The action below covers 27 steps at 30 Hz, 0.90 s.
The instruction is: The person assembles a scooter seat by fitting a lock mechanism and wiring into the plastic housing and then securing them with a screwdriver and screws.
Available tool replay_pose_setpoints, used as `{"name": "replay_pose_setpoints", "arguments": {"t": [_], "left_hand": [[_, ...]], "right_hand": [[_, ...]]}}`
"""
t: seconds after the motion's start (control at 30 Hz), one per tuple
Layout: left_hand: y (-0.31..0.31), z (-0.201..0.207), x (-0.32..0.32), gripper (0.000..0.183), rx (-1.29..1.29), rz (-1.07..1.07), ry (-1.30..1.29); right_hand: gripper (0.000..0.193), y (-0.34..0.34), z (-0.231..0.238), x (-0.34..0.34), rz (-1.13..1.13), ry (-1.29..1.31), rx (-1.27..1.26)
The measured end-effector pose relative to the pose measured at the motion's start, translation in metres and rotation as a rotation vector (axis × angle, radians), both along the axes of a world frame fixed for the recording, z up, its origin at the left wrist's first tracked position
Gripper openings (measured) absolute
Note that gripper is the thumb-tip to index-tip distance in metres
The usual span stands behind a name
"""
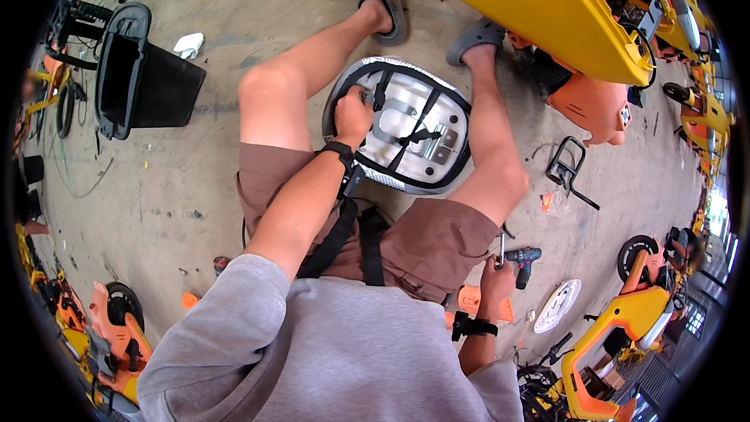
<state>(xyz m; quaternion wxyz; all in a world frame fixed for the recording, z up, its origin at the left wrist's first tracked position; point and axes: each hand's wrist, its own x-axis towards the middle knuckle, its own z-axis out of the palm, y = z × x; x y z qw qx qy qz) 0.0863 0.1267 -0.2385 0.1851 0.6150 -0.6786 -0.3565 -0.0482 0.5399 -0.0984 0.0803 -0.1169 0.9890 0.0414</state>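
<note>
An upturned scooter seat (pixel 387 180) lies on the floor between my legs. Its pale underside shows black straps, a metal bracket and a plate, with a black band around the rim. My left hand (pixel 354 119) is at the left inner edge of the seat. Its fingers are closed in a pinch by the rim, and what they hold is too small to make out. Low on the right, beside my thigh, my right hand (pixel 497 279) closes around a slim metal tool (pixel 501 247) pointing up. A cordless drill (pixel 525 259) is right beside that hand.
A yellow scooter body (pixel 539 8) with an orange part (pixel 590 105) looms at upper right. A black bin (pixel 168 86) lies tipped at left, near a white cloth (pixel 188 45). A black metal frame (pixel 568 164) and a white oval panel (pixel 558 305) rest on the right-hand floor.
</note>
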Motion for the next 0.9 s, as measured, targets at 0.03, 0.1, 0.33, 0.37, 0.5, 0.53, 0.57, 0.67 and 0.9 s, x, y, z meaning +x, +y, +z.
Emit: {"name": "replay_pose_setpoints", "arguments": {"t": [0.03,0.1,0.33,0.37,0.5,0.53,0.57,0.67,0.9], "left_hand": [[0.0,0.002,0.001,0.025,0.028,0.004,-0.008],[-0.001,0.001,-0.001,0.026,0.017,-0.008,-0.004],[-0.001,-0.003,0.001,0.024,0.031,-0.005,0.006],[-0.001,-0.003,0.001,0.024,0.028,-0.01,0.01],[-0.001,-0.002,0.0,0.023,0.015,-0.009,0.01],[-0.002,-0.002,0.0,0.023,0.022,-0.01,0.017],[-0.002,-0.003,0.001,0.023,0.03,-0.009,0.023],[-0.001,-0.003,0.001,0.02,0.036,-0.014,0.022],[0.0,0.003,0.001,0.02,0.016,-0.025,0.052]], "right_hand": [[0.034,0.001,0.0,0.0,0.008,0.002,-0.008],[0.033,0.003,0.0,-0.001,0.019,0.014,-0.027],[0.034,-0.001,0.002,0.002,0.02,0.026,-0.02],[0.034,-0.001,0.002,0.001,0.019,0.027,-0.015],[0.035,0.006,-0.004,-0.001,0.026,0.048,0.005],[0.035,0.008,-0.006,-0.002,0.03,0.057,0.01],[0.035,0.007,-0.005,-0.002,0.025,0.048,0.007],[0.036,0.007,-0.005,-0.001,0.021,0.038,-0.001],[0.035,0.007,-0.004,-0.001,0.0,0.004,-0.035]]}}
